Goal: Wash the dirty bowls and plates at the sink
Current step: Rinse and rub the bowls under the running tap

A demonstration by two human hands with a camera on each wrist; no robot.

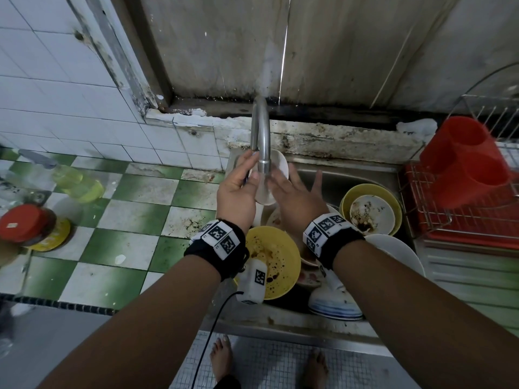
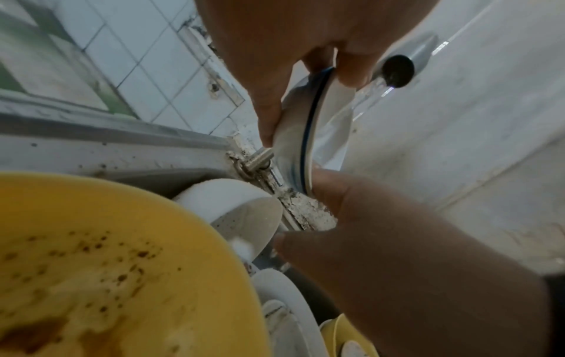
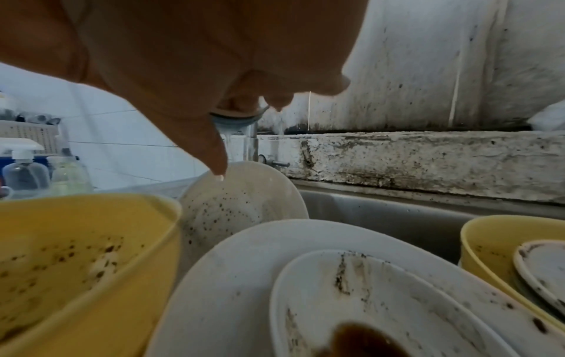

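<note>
Left hand [image 1: 238, 192] grips a white plate [image 1: 276, 167] under the tap [image 1: 262, 136], frame centre. Right hand [image 1: 297, 192] lies flat against it, fingers straight.

Light is dim, flat and cool in all three views, with soft shadows and no hard glare. The head view bends straight tile lines toward its edges, and the curved steel tap [image 1: 261, 130] is smeared. In both wrist views the near hands are dark, blurred masses; the stained yellow plastic bowl [image 2: 101, 265] is out of focus.
</note>
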